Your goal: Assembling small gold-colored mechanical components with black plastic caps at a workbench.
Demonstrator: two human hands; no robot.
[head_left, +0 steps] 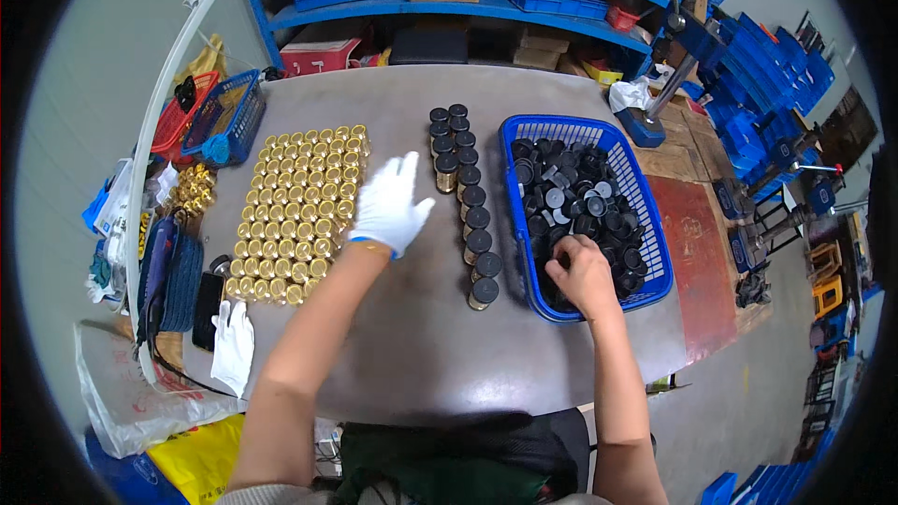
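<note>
My left hand (pixel 388 205), in a white glove, lies at the right edge of a block of gold-coloured round metal parts (pixel 297 210). Its fingers are stretched out and the thumb points aside; no part shows in it. Bare, my right hand (pixel 582 273) reaches into a blue plastic basket (pixel 667 271) with many black round caps (pixel 599 201). The fingers there are curled together among the caps, and their tips are partly hidden. Between my hands runs a double row of gold parts with black caps on top (pixel 475 217), single at the near end.
A spare white glove (pixel 233 348) and a dark phone (pixel 208 309) lie at the table's left edge. Behind them are loose gold parts (pixel 194 189), a blue basket (pixel 248 117) and a red basket (pixel 172 126). Blue shelving (pixel 412 7) stands beyond the table, a press (pixel 645 122) at far right.
</note>
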